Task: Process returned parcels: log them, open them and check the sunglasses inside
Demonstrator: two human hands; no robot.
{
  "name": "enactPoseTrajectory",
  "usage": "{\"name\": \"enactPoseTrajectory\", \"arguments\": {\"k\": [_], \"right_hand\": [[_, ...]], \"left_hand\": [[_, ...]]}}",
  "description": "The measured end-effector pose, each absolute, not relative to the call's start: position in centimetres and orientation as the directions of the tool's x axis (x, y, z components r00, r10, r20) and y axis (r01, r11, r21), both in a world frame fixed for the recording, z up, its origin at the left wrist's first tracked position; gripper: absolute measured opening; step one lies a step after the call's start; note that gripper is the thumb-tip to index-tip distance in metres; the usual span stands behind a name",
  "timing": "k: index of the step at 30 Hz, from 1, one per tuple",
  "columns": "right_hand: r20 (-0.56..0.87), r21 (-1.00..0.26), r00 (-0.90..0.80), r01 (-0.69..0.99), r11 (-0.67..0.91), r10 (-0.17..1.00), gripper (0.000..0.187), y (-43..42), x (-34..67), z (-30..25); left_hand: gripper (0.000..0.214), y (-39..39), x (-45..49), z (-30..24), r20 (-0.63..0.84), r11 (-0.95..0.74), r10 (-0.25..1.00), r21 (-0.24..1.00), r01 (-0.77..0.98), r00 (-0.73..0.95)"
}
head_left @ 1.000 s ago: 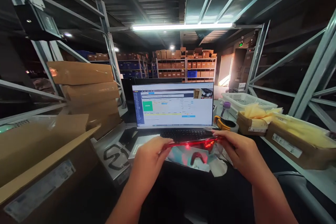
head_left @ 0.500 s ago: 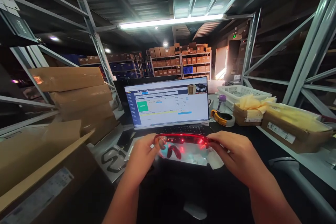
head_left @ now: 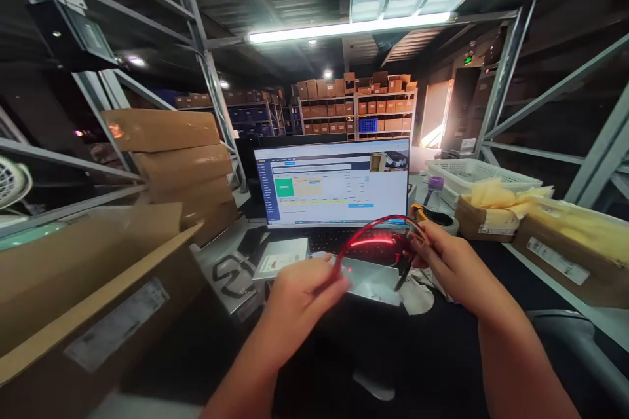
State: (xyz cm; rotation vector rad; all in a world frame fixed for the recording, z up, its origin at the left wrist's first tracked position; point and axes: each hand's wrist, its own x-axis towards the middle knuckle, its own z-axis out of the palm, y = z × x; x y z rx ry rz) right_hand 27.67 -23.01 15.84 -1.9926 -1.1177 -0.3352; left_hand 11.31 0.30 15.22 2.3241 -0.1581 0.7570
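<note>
A pair of red wraparound glasses [head_left: 373, 241] is held in front of the computer screen, over a pale flat sheet or packet [head_left: 369, 283]. My left hand [head_left: 301, 294] pinches one end of them, thumb and fingers pressed together. At the other end, near a hinge or temple arm, the fingers of my right hand [head_left: 445, 262] are closed on the glasses. A crumpled white cloth [head_left: 417, 298] lies just below my right hand. To the left of the sheet is a white box [head_left: 284, 256] with printing on it.
Behind the glasses stands a lit screen [head_left: 324, 193]. An open carton [head_left: 113, 314] and stacked boxes [head_left: 171, 131] flank the left. On the right are a tape dispenser [head_left: 442, 219], a purple-capped bottle [head_left: 434, 186], a white basket [head_left: 491, 173], boxes with yellow packing [head_left: 560, 265] and a grey handheld device [head_left: 565, 327].
The glasses have turned from facing the camera squarely to a slanted, edge-on view. My left hand has come right and nearer; the view has swung slightly left.
</note>
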Motion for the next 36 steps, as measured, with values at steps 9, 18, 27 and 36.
{"name": "enactPoseTrajectory", "arguments": {"k": [9,18,27,36], "right_hand": [[0.567,-0.448,0.573,0.817,-0.362,0.592,0.016,-21.9,28.9,15.6],[0.406,-0.831,0.453,0.544,0.115,0.794,0.025,-20.9,26.9,15.8],[0.338,-0.931,0.578,0.089,0.355,0.743,0.049,-19.4,27.7,14.7],[0.518,-0.844,0.774,0.392,0.367,0.365,0.024,-24.5,30.2,16.5]], "left_hand": [[0.037,-1.0,11.5,15.0,0.744,-0.874,-0.042,0.296,-0.385,0.667],[0.024,-1.5,12.5,13.6,0.642,-0.450,0.397,0.759,-0.470,0.656],[0.027,0.2,14.7,13.6,0.593,-0.408,0.431,0.800,-0.439,0.680],[0.027,-1.6,16.9,12.3,0.426,-0.626,0.227,0.753,-0.204,0.876]]}}
